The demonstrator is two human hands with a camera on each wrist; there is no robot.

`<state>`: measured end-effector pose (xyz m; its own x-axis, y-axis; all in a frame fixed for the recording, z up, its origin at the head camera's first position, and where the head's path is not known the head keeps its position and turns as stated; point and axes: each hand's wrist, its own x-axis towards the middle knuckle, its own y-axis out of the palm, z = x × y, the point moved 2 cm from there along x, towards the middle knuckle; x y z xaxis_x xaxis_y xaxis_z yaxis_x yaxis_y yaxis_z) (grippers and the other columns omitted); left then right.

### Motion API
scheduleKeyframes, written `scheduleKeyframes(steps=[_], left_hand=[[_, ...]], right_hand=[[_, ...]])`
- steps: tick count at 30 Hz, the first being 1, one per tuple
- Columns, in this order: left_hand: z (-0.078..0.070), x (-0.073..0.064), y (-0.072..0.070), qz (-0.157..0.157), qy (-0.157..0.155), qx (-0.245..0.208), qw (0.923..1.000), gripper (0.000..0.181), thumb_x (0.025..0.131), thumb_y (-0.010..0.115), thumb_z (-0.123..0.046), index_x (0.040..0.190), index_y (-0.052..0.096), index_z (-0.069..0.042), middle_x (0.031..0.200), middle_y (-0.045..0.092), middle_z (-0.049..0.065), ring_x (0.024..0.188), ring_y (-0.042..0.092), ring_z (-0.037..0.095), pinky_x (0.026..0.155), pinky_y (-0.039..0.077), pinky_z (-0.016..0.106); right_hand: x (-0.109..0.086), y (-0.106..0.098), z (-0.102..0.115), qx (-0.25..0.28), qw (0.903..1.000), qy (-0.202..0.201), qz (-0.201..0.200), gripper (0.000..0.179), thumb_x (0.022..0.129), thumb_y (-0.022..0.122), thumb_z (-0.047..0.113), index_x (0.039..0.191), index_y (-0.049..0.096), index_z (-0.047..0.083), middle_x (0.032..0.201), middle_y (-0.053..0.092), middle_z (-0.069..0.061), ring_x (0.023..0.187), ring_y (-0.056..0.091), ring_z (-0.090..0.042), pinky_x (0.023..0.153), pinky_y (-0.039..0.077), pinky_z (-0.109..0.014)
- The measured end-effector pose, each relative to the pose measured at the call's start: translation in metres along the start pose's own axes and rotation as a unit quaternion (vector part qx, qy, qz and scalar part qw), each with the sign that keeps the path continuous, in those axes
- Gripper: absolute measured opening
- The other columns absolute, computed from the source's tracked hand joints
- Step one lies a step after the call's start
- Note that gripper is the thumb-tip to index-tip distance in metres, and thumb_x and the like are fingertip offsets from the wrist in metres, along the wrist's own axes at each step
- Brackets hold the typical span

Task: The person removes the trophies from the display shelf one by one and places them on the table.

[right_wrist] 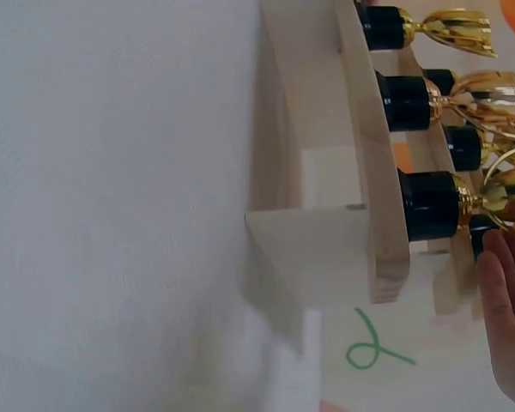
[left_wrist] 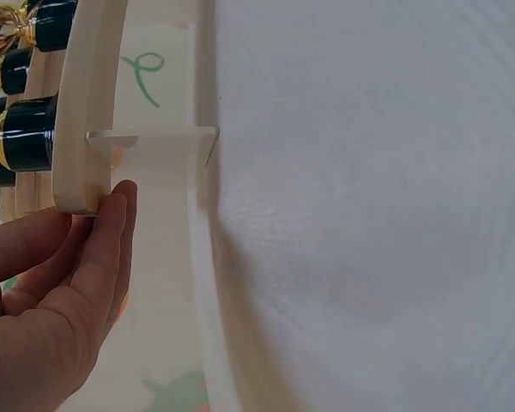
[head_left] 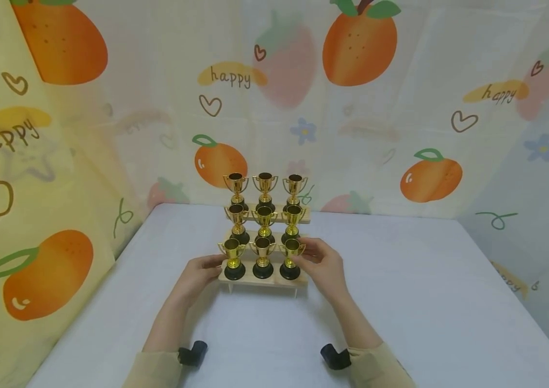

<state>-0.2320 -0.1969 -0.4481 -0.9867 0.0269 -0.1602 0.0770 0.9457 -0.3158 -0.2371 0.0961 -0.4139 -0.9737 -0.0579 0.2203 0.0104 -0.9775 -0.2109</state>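
Observation:
A three-tier wooden display stand (head_left: 274, 281) bears rows of small gold trophy cups (head_left: 263, 249) on black bases. At the left end of its lowest tier, my left hand (head_left: 200, 274) holds the board's edge, thumb and fingers about the rounded corner (left_wrist: 79, 202). My right hand (head_left: 324, 265) is at the front right trophy (head_left: 292, 250), thumb by the cup and fingers round its right side. In the right wrist view, that trophy's black base (right_wrist: 431, 206) stands on the bottom board; only part of the hand (right_wrist: 511, 318) shows, and the thumb is hidden.
The stand is on a white-covered table (head_left: 425, 291), near the back. Behind it hangs a cloth backdrop (head_left: 167, 134) printed with oranges and hearts. Pale upright supports (right_wrist: 318, 257) raise the bottom board. A black wrist piece (head_left: 336, 357) sits by the right sleeve.

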Motion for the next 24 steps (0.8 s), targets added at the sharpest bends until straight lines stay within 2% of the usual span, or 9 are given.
scheduleKeyframes(steps=[10,24], left_hand=[[0.004,0.002,0.000,-0.003,0.004,-0.012,0.9999,0.042,0.097,0.047,0.000,0.138,0.051,0.008,0.145,0.050,0.029,0.133,0.052,0.038,0.107,0.051,0.040],[0.004,0.003,0.000,-0.004,-0.002,-0.019,0.9998,0.042,0.097,0.048,-0.001,0.138,0.050,0.008,0.145,0.050,0.029,0.133,0.052,0.038,0.107,0.052,0.039]], right_hand=[[0.000,0.010,-0.004,0.003,0.9996,0.029,-0.007,0.044,0.076,0.083,0.009,0.118,0.068,0.012,0.109,0.073,-0.013,0.099,0.073,-0.028,0.086,0.061,-0.027],[-0.001,0.015,-0.012,0.008,0.9997,0.023,-0.010,0.034,0.076,0.083,0.010,0.108,0.070,0.009,0.103,0.074,-0.013,0.093,0.073,-0.022,0.082,0.060,-0.021]])
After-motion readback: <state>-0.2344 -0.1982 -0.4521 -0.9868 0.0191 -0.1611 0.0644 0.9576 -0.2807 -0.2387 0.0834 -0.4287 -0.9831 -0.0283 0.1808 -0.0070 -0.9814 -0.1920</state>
